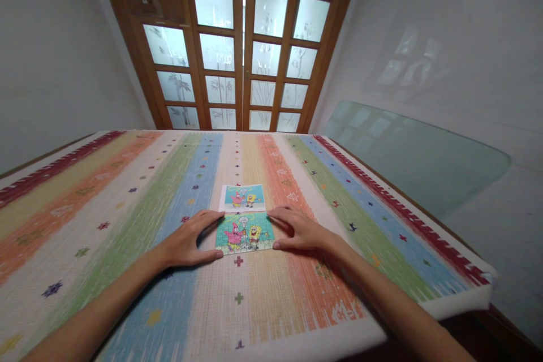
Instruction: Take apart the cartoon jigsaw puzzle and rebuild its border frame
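A jigsaw puzzle (245, 233) with its pieces joined lies flat on the striped cloth, showing pink, white and yellow cartoon figures on a teal ground. My left hand (190, 240) grips its left side, thumb at the near corner and fingertips at the far one. On the opposite side, my right hand (299, 230) holds the right edge the same way, with thumb and fingers bent around the corners. Just beyond the puzzle's far edge lies a picture card (243, 198) with the same cartoon scene and a white border.
A striped cloth (127, 232) covers the large flat surface under my hands. Its near edge (297, 345) is padded and white. Wooden doors with glass panes (244, 51) stand beyond. To the right, a pane of greenish glass (416, 153) rests against the white wall.
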